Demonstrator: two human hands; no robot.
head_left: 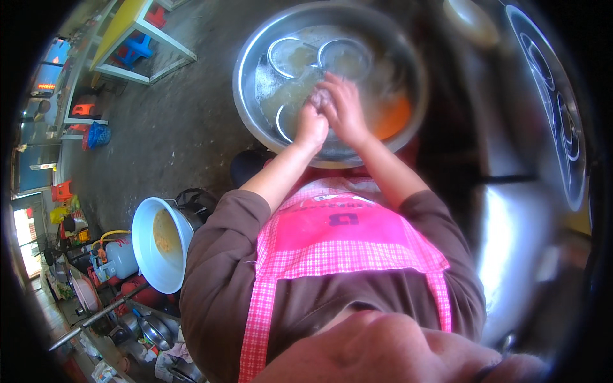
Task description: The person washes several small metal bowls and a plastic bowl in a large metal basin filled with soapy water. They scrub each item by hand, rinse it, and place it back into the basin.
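My left hand (312,125) and my right hand (346,110) meet over a large stainless steel basin (244,98). Between their fingers is a small whitish wad (321,99), mostly covered; its material cannot be told. Cloudy, sudsy water fills the basin. Two round metal-rimmed vessels (282,72) (342,43) sit in it beyond my hands, and another curved metal rim (280,125) shows left of my left wrist. An orange item (395,118) lies along the basin's right side, blurred by the water.
A white tub (143,239) with murky contents stands at lower left, by a gas cylinder (119,256) and a metal bar (91,321). A yellow-topped table (115,28) with stools is at upper left. A blurred metal surface (507,239) runs along my right, with a ringed metal panel (550,91) beyond.
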